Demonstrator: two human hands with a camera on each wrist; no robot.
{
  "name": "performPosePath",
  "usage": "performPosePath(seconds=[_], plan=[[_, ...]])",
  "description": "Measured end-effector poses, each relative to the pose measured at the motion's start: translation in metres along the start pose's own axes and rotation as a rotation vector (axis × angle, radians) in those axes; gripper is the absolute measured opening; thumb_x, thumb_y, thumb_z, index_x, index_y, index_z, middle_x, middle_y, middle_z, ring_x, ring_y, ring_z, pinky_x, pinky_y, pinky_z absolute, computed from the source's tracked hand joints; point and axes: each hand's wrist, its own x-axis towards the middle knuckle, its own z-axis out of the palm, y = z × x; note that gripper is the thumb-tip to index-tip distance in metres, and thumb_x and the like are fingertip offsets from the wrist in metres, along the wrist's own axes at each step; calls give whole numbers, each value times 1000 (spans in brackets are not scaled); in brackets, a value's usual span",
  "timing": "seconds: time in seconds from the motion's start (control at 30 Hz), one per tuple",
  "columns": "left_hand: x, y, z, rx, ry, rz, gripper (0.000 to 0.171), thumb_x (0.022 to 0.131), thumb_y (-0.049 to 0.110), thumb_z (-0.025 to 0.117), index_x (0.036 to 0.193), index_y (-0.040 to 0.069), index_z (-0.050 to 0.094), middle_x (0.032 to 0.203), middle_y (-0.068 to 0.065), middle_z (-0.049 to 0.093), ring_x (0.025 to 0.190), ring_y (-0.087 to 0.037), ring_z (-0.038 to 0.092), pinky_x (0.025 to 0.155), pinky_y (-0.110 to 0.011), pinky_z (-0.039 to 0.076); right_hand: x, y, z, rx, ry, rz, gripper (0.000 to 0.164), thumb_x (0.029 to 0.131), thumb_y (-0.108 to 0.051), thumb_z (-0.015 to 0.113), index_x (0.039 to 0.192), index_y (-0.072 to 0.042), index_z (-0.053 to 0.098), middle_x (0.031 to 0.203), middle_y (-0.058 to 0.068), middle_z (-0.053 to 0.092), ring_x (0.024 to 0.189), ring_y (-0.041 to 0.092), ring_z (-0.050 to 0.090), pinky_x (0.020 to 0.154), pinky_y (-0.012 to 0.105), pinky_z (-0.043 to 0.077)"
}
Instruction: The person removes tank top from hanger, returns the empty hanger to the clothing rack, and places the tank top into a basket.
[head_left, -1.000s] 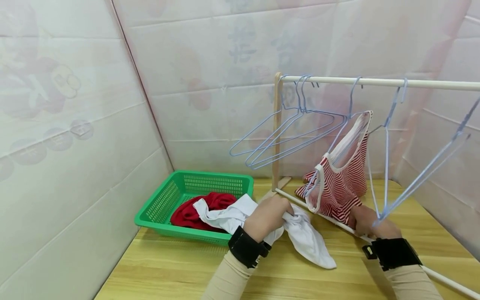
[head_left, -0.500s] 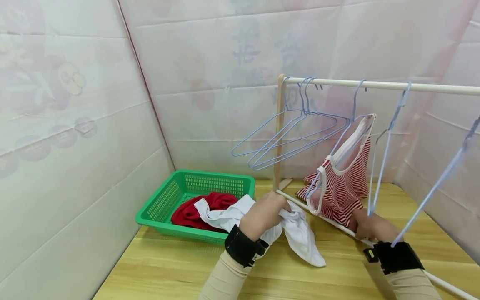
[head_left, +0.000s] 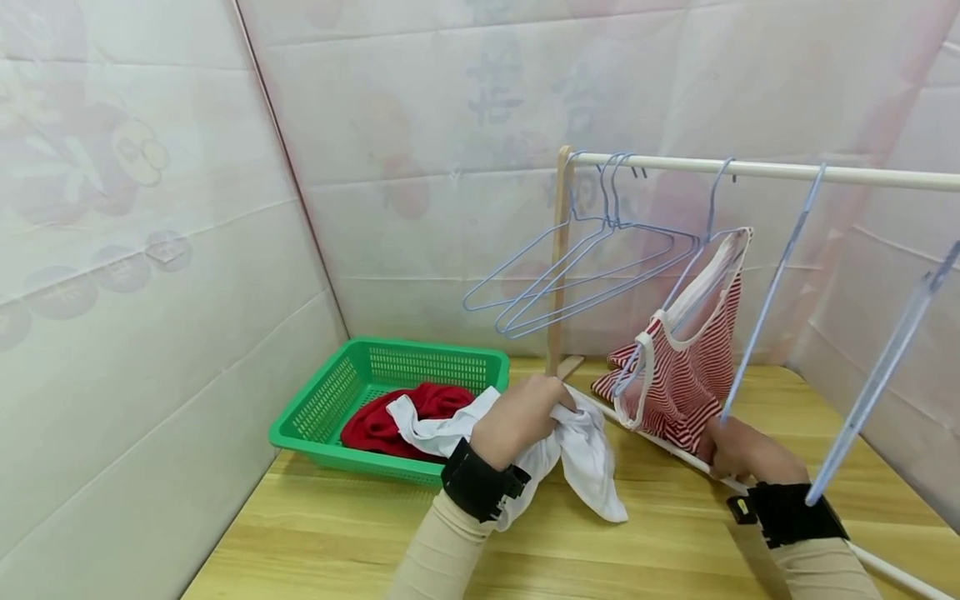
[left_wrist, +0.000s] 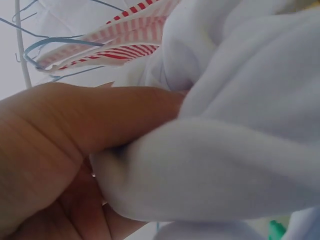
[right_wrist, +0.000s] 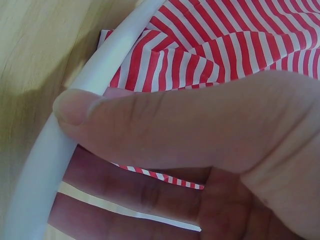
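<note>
My left hand (head_left: pixel 521 421) grips a bunched white cloth garment (head_left: pixel 590 467), its thumb pressed over the folds in the left wrist view. Part of the garment trails back over the basket's edge, and a loose end hangs toward the table. My right hand (head_left: pixel 757 454) holds the rack's white lower bar (right_wrist: pixel 37 172), thumb on top and fingers behind it. Just beside that hand, a red-and-white striped sleeveless top (head_left: pixel 697 367) hangs from a blue wire hanger, its lower part bunched near the bar. In the right wrist view the striped cloth (right_wrist: pixel 200 50) lies against the fingers.
A green basket (head_left: pixel 360 467) at left contains a red garment (head_left: pixel 382 427). Several blue hangers (head_left: pixel 517 260) hang from the upper rail (head_left: pixel 660 163) near the wooden post (head_left: pixel 557 325). Two more hangers, one above my right wrist (head_left: pixel 877 379), hang edge-on at right.
My left hand has drifted slightly left, drawing the white garment's loose end toward the basket. The two right-hand hangers have swung round to a more edge-on angle. My right hand stays on the bar.
</note>
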Motion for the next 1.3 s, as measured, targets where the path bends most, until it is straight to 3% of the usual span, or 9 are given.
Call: performPosePath(seconds=[0.23,0.47,0.7,1.07,1.3], plan=[[3,-1,-15,29,-19,25,37,89,-6,73,112,21,83,111,3,79,103,-13,72,83,-21,58,0,1,-3,-24,5,-29,20,74,12,73,88,-2,67,85,7,62,70,19,53,57,32,48],[3,-4,-28,70,-9,30,34,90,-4,72,111,21,83,114,2,79,111,-17,72,92,-26,59,2,-2,-3,-25,-37,40,18,77,11,76,87,-2,67,83,8,60,72,20,58,57,34,54],[1,-10,-37,50,-27,-2,29,92,0,73,113,18,82,116,0,78,112,-17,71,95,-26,58,3,0,-3,-32,-30,39,19,76,11,77,85,-3,68,83,7,61,71,19,58,56,32,53],[-15,-40,-46,-29,17,-7,35,90,-9,67,111,14,83,114,-3,79,113,-19,71,89,-27,58,1,0,-2,-66,-3,12,20,73,11,77,83,-5,70,81,5,60,69,18,55,54,30,50],[-27,-58,-52,-50,56,-18,38,87,-13,65,109,13,83,114,-6,79,116,-24,71,85,-28,57,1,1,-1,-53,-34,14,18,79,12,76,91,-2,72,85,8,64,71,20,59,55,32,53]])
